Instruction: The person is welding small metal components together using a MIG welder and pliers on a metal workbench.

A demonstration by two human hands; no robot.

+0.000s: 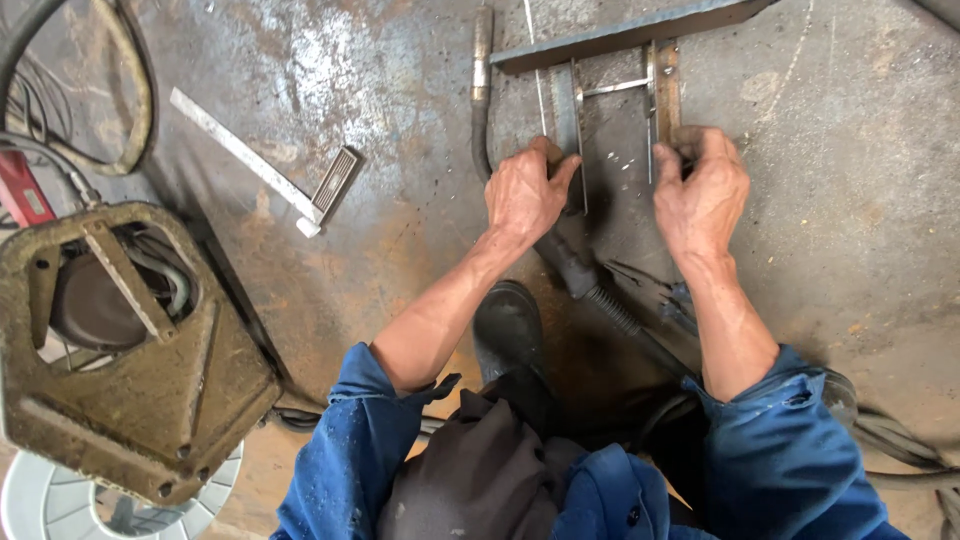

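Note:
On a stained concrete floor lie two flat steel bars, side by side, running up to a long steel bar (pixel 620 35) across the top. My left hand (pixel 522 192) grips the near end of the left flat bar (pixel 567 105). My right hand (pixel 702 185) closes on the near end of the right, rustier flat bar (pixel 666 85). A thin rod (pixel 615 88) bridges the two bars. A welding torch (pixel 482 60) lies left of them, its cable (pixel 600 295) passing under my left hand toward me.
A try square (pixel 265 165) lies on the floor to the left. A rusty wire-feeder housing (pixel 120 340) sits at lower left over a white spool (pixel 50 500). Cables (pixel 130 90) coil at upper left. My dark shoe (pixel 508 325) stands between my forearms.

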